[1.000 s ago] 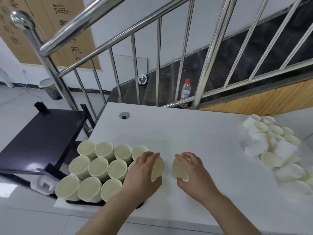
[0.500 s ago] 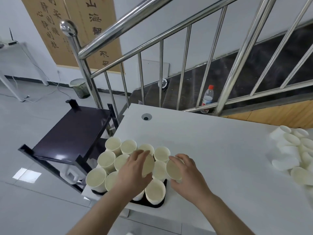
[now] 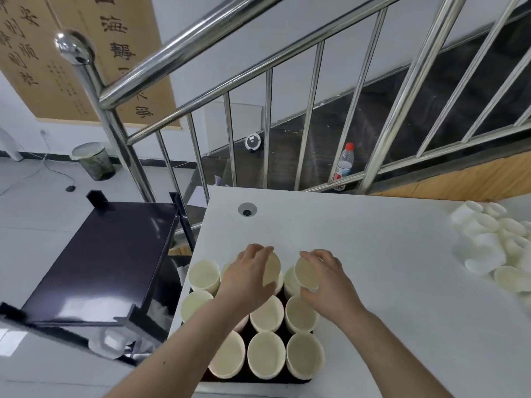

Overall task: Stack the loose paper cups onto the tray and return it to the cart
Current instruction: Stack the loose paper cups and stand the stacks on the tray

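Over the tray [image 3: 258,379] at the counter [image 3: 373,254] edge | left hand [image 3: 248,278], right hand [image 3: 327,282]: each grip holding one cup, lowering into far row | loose cups [image 3: 494,245] remain right

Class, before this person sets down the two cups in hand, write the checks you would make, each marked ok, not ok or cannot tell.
1. Left hand holds its cup: ok.
2. Right hand holds its cup: ok.
3. Both cups are above the tray's far row: ok.
4. Free spot beneath each cup: cannot tell, hands hide it.
5. Standing cups upright: ok.
6. Loose cup pile all stacked: not ok.
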